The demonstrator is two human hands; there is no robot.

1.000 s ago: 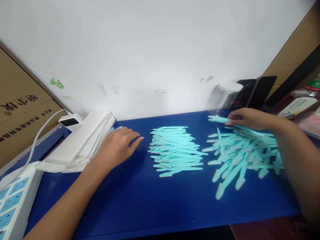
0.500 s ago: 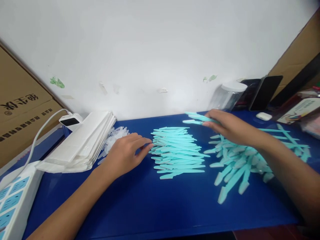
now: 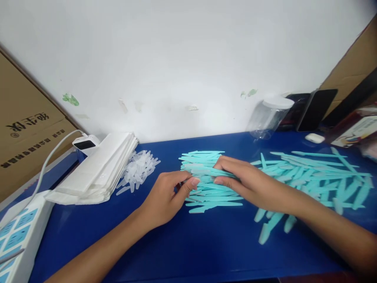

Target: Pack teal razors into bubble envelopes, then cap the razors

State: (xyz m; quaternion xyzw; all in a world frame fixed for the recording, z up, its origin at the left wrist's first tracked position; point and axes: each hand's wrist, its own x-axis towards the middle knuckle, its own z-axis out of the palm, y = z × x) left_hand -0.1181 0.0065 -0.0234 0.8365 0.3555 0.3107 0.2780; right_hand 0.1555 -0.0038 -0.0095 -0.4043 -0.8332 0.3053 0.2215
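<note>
My right hand is closed round a few teal eyebrow razors, holding them level over a neat stack of the same razors. At their left ends, the thumb and fingers of my left hand pinch the held razors. A loose heap of teal razors lies to the right, partly behind my right forearm. Left of the stack is a small pile of clear plastic blade covers.
White paper or plastic sleeves lie stacked at the left, near a white device and a power strip. A clear jar, a dark phone and a white earbud case stand at the back right. Cardboard boxes flank the blue table.
My right hand has brought its razors left and down from above the loose heap to over the stack. My left hand has moved right to meet their ends.
</note>
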